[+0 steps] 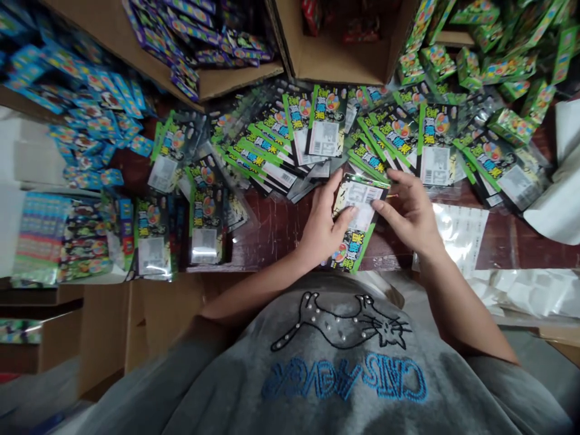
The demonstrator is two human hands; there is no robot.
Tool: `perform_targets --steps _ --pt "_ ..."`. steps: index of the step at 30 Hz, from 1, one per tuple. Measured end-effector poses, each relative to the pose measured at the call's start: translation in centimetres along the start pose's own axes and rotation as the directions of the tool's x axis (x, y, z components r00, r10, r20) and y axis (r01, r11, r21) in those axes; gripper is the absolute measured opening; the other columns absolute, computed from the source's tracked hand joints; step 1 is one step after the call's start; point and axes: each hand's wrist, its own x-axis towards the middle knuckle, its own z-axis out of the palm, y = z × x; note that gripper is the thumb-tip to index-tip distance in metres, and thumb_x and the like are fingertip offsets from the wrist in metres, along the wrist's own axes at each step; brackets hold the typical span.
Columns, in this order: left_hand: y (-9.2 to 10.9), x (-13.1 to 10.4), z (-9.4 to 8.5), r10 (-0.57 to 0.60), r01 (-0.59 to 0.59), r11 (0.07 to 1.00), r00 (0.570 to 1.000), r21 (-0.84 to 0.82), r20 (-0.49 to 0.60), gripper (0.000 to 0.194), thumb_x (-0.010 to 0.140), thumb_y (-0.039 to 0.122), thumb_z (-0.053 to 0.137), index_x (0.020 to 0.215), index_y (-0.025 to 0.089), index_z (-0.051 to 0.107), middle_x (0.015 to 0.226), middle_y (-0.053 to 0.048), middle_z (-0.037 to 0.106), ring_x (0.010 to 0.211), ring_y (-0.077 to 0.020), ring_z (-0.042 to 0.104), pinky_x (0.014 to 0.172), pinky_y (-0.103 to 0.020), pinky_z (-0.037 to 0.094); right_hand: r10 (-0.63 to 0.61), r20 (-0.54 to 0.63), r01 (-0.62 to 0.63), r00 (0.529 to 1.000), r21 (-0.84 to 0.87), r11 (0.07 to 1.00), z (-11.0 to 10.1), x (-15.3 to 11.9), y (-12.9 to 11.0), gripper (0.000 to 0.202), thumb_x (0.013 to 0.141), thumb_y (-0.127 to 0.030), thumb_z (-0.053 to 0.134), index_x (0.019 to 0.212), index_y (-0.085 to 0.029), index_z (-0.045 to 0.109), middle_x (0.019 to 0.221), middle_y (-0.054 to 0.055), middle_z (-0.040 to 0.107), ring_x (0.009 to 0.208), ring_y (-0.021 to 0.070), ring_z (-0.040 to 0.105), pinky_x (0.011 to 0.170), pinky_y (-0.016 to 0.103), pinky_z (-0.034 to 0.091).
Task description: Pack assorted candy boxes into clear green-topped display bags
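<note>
In the head view, a printed candy packet point(361, 211) in black, green and yellow with a white label lies between my two hands, above the table's front edge. My left hand point(324, 220) is closed on its left side, thumb across the front. On the packet's right edge rests the thumb of my right hand point(410, 211), with the fingers curled behind it. A small reddish bit shows by the right fingers, too small to name. Just beyond my hands lie similar flat packets point(327, 121), overlapping in loose fans on the dark red table point(281, 241).
Cardboard boxes line the back, one holding purple boxes point(217, 36), another a few red ones point(362, 29). Small blue boxes point(99, 115) heap at left, green boxes point(507, 66) at right. Filled packets point(154, 235) stand at front left. Clear plastic sleeves point(460, 238) lie right.
</note>
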Motion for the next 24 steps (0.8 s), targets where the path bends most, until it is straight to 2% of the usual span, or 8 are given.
perform_targets --steps 3,8,11,13,15,17,20,24 --pt "-0.9 0.0 0.4 0.055 -0.033 0.980 0.992 -0.198 0.109 0.074 0.111 0.031 0.048 0.169 0.033 0.003 0.162 -0.016 0.049 0.142 -0.0287 0.060 0.117 -0.051 0.055 0.100 -0.049 -0.089 0.994 0.198 0.976 0.3 -0.5 0.1 0.074 0.106 -0.053 0.054 0.169 -0.033 0.021 0.128 0.009 0.066 0.092 0.0231 0.074 0.082 0.044 0.066" --pt "-3.0 0.2 -0.5 0.089 -0.002 0.914 0.976 -0.406 0.196 0.062 0.098 0.037 0.072 0.150 0.029 0.038 0.134 -0.010 0.067 0.108 -0.0217 0.074 0.088 -0.035 0.066 0.289 -0.083 -0.210 0.954 0.503 0.838 0.7 -1.9 -1.0 0.047 0.091 -0.051 0.081 0.130 -0.031 0.067 0.106 0.002 0.071 0.086 0.0177 0.070 0.081 0.036 0.064" --pt "-3.9 0.9 -1.3 0.146 -0.052 0.915 0.968 -0.401 0.207 0.042 0.098 0.040 0.074 0.133 0.026 0.055 0.119 -0.005 0.072 0.094 -0.0170 0.074 0.080 -0.028 0.063 0.349 0.017 -0.305 0.937 0.529 0.792 0.4 -2.2 -1.8 0.039 0.093 -0.052 0.080 0.125 -0.031 0.075 0.094 -0.001 0.074 0.080 0.0159 0.068 0.080 0.034 0.062" --pt "-4.0 1.5 -1.5 0.167 -0.099 0.931 0.972 -0.351 0.167 0.029 0.103 0.039 0.068 0.127 0.024 0.064 0.120 -0.007 0.073 0.105 -0.0188 0.074 0.090 -0.031 0.062 0.335 0.018 -0.296 0.942 0.515 0.805 0.2 -2.3 -2.0 0.036 0.094 -0.051 0.079 0.125 -0.032 0.078 0.100 0.000 0.078 0.089 0.0179 0.071 0.088 0.037 0.063" --pt "-3.6 2.0 -1.3 0.161 -0.117 0.936 0.981 -0.331 0.107 0.024 0.105 0.038 0.065 0.124 0.024 0.070 0.130 -0.009 0.074 0.122 -0.0221 0.071 0.105 -0.037 0.059 0.279 -0.078 -0.212 0.957 0.468 0.858 0.1 -2.2 -1.9 0.031 0.095 -0.048 0.079 0.123 -0.034 0.080 0.120 0.002 0.080 0.112 0.0220 0.073 0.106 0.044 0.060" --pt "-3.1 2.3 -0.8 0.095 -0.064 0.921 0.993 -0.384 0.064 0.022 0.106 0.036 0.064 0.121 0.024 0.073 0.133 -0.009 0.075 0.127 -0.0224 0.070 0.112 -0.041 0.056 0.233 -0.186 -0.138 0.955 0.419 0.897 0.4 -2.4 -1.8 0.032 0.097 -0.045 0.077 0.128 -0.037 0.079 0.133 0.001 0.078 0.129 0.0242 0.070 0.120 0.050 0.052" --pt "-2.5 2.6 0.1 -0.036 0.065 0.834 0.997 -0.548 0.063 0.028 0.099 0.032 0.073 0.126 0.026 0.070 0.122 -0.006 0.080 0.116 -0.0191 0.076 0.103 -0.036 0.061 0.242 -0.259 -0.119 0.935 0.414 0.903 0.5 -2.7 -1.7 0.042 0.098 -0.044 0.076 0.140 -0.039 0.072 0.130 0.002 0.080 0.125 0.0240 0.073 0.118 0.052 0.054" --pt "-2.0 3.2 -0.1 -0.102 0.188 0.820 0.977 -0.541 0.185 0.030 0.090 0.034 0.082 0.117 0.023 0.075 0.112 -0.005 0.082 0.106 -0.0175 0.078 0.095 -0.031 0.062 0.252 -0.186 -0.147 0.950 0.445 0.883 -0.6 -2.8 -2.2 0.016 0.095 -0.040 0.080 0.109 -0.034 0.085 0.117 0.001 0.084 0.112 0.0213 0.077 0.110 0.046 0.059"
